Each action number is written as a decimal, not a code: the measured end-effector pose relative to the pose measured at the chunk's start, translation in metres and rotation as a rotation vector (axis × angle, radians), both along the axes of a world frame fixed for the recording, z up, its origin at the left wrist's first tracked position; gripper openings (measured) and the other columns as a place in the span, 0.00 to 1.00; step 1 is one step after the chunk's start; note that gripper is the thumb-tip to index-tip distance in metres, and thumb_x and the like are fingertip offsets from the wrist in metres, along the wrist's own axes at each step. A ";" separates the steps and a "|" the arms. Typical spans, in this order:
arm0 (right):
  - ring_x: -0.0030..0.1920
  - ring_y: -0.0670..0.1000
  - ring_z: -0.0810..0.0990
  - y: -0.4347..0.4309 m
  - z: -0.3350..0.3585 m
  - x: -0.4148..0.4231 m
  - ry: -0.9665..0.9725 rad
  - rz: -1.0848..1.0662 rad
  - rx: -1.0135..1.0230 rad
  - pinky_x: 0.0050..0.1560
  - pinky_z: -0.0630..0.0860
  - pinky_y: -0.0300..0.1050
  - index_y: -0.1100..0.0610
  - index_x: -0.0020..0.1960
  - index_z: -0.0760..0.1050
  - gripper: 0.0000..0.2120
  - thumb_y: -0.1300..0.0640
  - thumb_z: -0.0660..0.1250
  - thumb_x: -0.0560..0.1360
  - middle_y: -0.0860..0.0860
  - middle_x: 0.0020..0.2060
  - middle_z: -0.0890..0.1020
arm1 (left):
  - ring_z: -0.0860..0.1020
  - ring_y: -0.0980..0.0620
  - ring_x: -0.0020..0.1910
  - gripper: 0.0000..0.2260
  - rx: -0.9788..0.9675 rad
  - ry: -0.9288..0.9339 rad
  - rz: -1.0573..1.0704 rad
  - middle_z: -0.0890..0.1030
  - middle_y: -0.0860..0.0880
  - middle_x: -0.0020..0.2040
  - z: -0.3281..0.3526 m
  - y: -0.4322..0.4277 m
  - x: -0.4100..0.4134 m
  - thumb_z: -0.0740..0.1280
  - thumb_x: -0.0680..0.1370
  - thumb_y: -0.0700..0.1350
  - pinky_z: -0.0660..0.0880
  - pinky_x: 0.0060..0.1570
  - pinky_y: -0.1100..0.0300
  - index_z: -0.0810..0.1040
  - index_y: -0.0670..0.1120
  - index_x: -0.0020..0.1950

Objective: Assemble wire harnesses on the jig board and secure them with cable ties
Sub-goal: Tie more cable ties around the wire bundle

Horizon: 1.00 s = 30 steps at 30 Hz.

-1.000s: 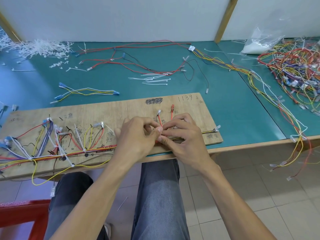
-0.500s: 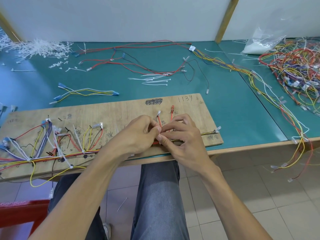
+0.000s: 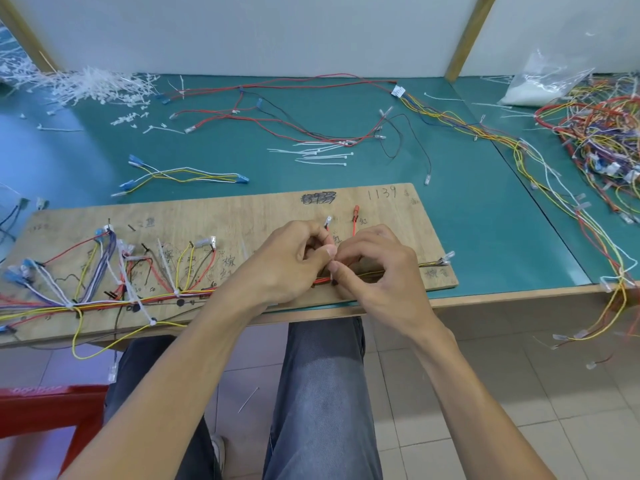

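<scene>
Pinching wires [image 3: 321, 280], left hand [image 3: 285, 266] and right hand [image 3: 379, 280] hide the contact.

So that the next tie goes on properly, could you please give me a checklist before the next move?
1. Grip: left hand and right hand pinch the wire bundle: ok.
2. Loop closed round it: cannot tell, hidden in the grip.
3. Bundle lies on the jig board: ok.
4. Spare cable ties on the green mat: ok.
5. White ties on the left branches fastened: ok.
</scene>
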State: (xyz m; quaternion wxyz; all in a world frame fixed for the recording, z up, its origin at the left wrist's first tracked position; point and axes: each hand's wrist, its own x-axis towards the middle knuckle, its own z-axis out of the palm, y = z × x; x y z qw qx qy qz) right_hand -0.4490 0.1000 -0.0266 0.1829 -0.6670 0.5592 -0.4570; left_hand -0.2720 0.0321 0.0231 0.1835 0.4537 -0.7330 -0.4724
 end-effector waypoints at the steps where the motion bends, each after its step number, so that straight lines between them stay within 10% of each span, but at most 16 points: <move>1: 0.56 0.52 0.79 0.000 0.000 0.000 0.007 0.008 0.001 0.56 0.76 0.57 0.52 0.45 0.86 0.03 0.57 0.79 0.76 0.41 0.44 0.86 | 0.82 0.36 0.49 0.06 -0.004 0.005 0.003 0.85 0.40 0.46 -0.001 0.000 -0.001 0.66 0.83 0.44 0.79 0.54 0.38 0.81 0.48 0.48; 8: 0.57 0.53 0.76 -0.002 0.002 -0.001 0.131 0.056 0.015 0.58 0.74 0.63 0.53 0.43 0.85 0.04 0.59 0.79 0.73 0.39 0.45 0.84 | 0.73 0.54 0.37 0.06 -0.038 0.196 0.131 0.79 0.48 0.39 -0.004 -0.001 -0.012 0.64 0.85 0.39 0.71 0.40 0.61 0.78 0.44 0.49; 21: 0.57 0.52 0.74 -0.002 0.007 -0.002 0.149 0.065 0.075 0.60 0.73 0.51 0.54 0.43 0.86 0.03 0.57 0.79 0.74 0.42 0.46 0.85 | 0.84 0.49 0.48 0.05 -0.081 0.221 0.030 0.85 0.50 0.47 -0.015 0.005 0.011 0.71 0.80 0.50 0.81 0.53 0.45 0.81 0.51 0.53; 30: 0.58 0.56 0.72 -0.002 0.004 -0.004 0.183 0.130 -0.012 0.60 0.73 0.56 0.57 0.46 0.89 0.01 0.61 0.77 0.76 0.47 0.49 0.85 | 0.83 0.52 0.34 0.10 -0.283 0.127 0.334 0.83 0.52 0.32 -0.015 0.021 -0.015 0.75 0.72 0.33 0.81 0.40 0.52 0.81 0.46 0.35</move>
